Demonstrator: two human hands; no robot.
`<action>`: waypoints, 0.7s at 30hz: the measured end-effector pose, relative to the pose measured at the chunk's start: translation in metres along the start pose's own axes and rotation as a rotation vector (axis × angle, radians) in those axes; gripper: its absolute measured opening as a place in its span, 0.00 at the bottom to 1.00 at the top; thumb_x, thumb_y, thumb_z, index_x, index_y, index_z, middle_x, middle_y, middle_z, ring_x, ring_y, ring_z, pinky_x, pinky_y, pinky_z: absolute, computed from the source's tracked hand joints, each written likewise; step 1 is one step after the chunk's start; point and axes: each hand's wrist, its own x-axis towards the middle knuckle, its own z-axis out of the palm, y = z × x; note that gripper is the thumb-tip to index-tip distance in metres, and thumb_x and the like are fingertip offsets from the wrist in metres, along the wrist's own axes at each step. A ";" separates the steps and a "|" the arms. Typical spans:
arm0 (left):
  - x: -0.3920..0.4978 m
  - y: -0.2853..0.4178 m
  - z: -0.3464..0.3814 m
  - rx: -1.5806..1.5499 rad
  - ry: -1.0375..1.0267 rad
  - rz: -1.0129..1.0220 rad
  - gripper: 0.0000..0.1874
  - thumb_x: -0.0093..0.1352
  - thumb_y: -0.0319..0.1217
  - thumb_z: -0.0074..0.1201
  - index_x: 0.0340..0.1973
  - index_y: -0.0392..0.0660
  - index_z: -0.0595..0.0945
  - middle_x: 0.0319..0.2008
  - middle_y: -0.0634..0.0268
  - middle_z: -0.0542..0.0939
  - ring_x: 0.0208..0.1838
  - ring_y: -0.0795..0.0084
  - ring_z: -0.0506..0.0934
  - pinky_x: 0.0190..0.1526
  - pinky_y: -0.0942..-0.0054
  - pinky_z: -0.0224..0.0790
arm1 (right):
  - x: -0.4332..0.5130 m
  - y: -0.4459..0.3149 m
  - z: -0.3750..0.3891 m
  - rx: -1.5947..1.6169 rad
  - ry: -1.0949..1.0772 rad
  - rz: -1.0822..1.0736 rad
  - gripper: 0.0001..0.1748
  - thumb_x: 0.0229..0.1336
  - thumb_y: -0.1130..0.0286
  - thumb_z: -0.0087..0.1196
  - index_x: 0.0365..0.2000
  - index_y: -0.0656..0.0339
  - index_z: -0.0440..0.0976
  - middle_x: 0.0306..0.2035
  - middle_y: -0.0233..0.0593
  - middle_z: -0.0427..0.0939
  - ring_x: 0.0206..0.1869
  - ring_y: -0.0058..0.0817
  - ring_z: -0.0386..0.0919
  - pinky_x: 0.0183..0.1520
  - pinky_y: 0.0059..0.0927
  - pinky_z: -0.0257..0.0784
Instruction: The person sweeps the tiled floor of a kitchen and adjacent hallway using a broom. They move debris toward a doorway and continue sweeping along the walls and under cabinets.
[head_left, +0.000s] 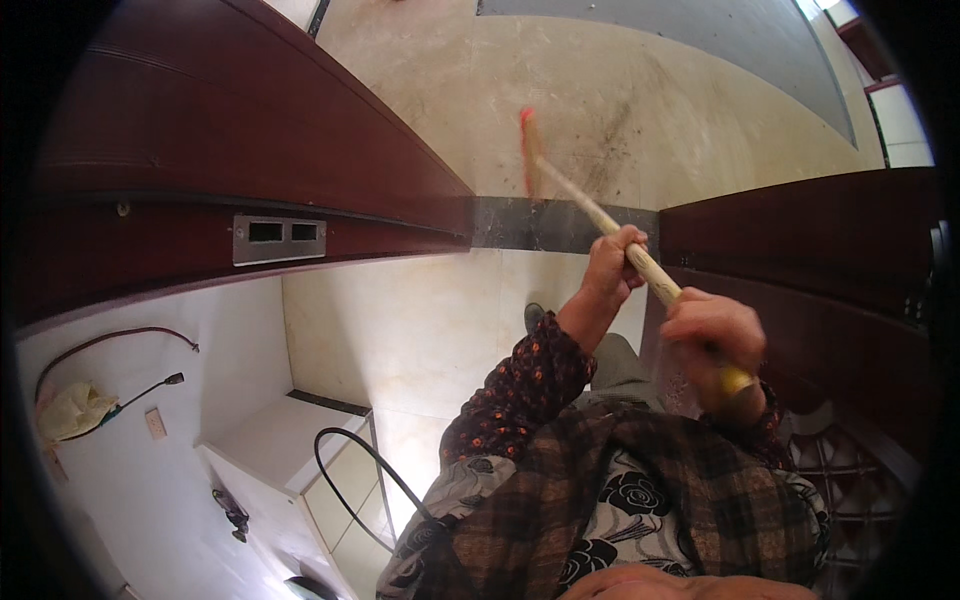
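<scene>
My left hand (611, 262) grips the pale wooden handle (652, 274) of a broom partway along its length. Higher up, near the handle's yellow end (735, 380), my right hand (712, 326) is closed around it and looks blurred. The handle slants away from me to a narrow broom head (531, 154) with a red edge. That head is smeared by motion and rests on or just above the tiled floor (420, 97), just past a dark threshold strip (555, 225). Dark smudges (607, 146) and small specks mark the floor to the right of the head.
A dark red door frame (247, 150) with a metal strike plate (280, 240) stands at left, and a dark red door (795, 232) at right. A grey floor panel (697, 37) lies farther off. A black cable (352, 435) loops beside my left side; a hose (120, 334) hangs on the white wall.
</scene>
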 end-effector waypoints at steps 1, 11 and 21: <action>-0.007 -0.003 -0.004 0.006 0.078 -0.043 0.09 0.60 0.33 0.55 0.21 0.49 0.72 0.15 0.72 0.67 0.12 0.77 0.62 0.14 0.75 0.54 | -0.002 0.002 -0.004 0.113 0.078 0.059 0.08 0.48 0.84 0.53 0.33 0.66 0.74 0.22 0.38 0.73 0.23 0.23 0.70 0.27 0.23 0.65; 0.085 0.057 -0.020 0.108 0.320 0.012 0.09 0.58 0.32 0.55 0.19 0.46 0.72 0.13 0.71 0.67 0.12 0.74 0.66 0.13 0.73 0.57 | 0.039 0.111 -0.016 0.118 0.117 0.181 0.08 0.51 0.86 0.50 0.32 0.68 0.75 0.24 0.37 0.75 0.25 0.21 0.71 0.28 0.22 0.66; 0.087 0.091 0.075 0.092 0.003 0.178 0.07 0.62 0.32 0.53 0.24 0.45 0.74 0.19 0.65 0.73 0.17 0.76 0.67 0.17 0.74 0.58 | 0.114 0.043 -0.067 -0.054 -0.057 -0.145 0.07 0.47 0.84 0.54 0.29 0.64 0.75 0.20 0.37 0.70 0.20 0.32 0.69 0.28 0.31 0.68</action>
